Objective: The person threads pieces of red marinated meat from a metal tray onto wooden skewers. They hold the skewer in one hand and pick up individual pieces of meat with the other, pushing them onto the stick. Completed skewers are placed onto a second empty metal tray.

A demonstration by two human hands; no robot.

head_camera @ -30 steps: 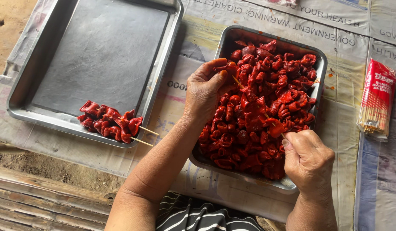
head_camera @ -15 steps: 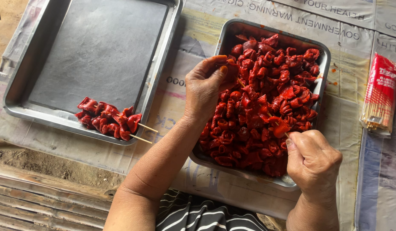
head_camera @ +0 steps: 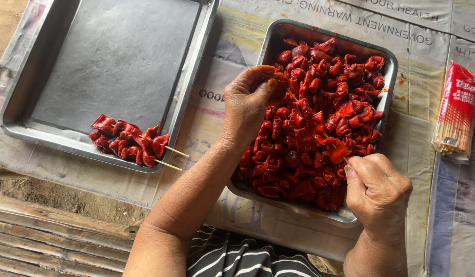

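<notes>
Deep steel pan (head_camera: 388, 77) at right heaped with red marinated meat pieces (head_camera: 319, 128), left hand (head_camera: 247, 102) pinching one piece, right hand (head_camera: 378, 192) pinching a bamboo skewer (head_camera: 329, 139), two filled skewers (head_camera: 129, 142) on left tray (head_camera: 114, 56), one skewer packet (head_camera: 457, 110) far right.

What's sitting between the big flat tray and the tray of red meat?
Head view: only bare printed sheet between the flat tray and the meat tray; the left hand reaches over its edge.

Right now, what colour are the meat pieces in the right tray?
Deep red, glossy meat pieces, seen clearest in the head view.
</notes>
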